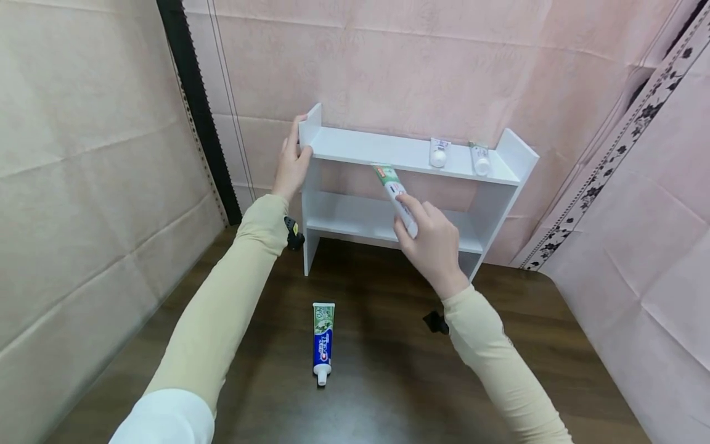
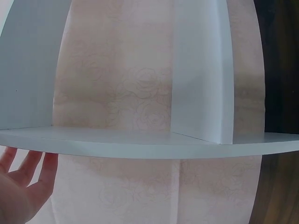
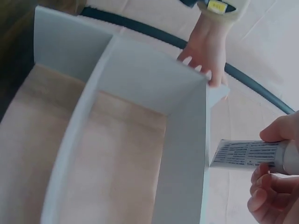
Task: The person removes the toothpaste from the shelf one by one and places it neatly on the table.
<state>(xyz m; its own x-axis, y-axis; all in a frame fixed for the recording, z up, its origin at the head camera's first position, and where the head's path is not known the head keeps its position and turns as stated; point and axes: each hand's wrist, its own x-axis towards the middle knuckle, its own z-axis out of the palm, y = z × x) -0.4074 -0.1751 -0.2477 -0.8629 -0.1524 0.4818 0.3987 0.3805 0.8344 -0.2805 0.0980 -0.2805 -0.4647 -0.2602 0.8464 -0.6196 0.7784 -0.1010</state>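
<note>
A white two-tier shelf (image 1: 360, 143) stands on the dark wood table against the back wall. My left hand (image 1: 291, 165) holds its left side panel near the top; in the left wrist view several fingers (image 2: 48, 172) lie along the panel's outer face. My right hand (image 1: 431, 240) pinches a green-and-white toothpaste tube (image 1: 395, 192) near its cap end, with the flat end pointing at the upper shelf's front edge. In the right wrist view that flat end overlaps the shelf's edge. Two white tubes, one left (image 1: 439, 153) and one right (image 1: 480, 160), lie on the upper board, caps forward.
A blue-and-green toothpaste tube (image 1: 323, 343) lies on the table (image 1: 377, 382) in front of the shelf, its cap toward me. Light cloth walls (image 1: 111, 160) enclose the table at the left, back and right. The lower board (image 1: 355, 217) sits beneath the held tube.
</note>
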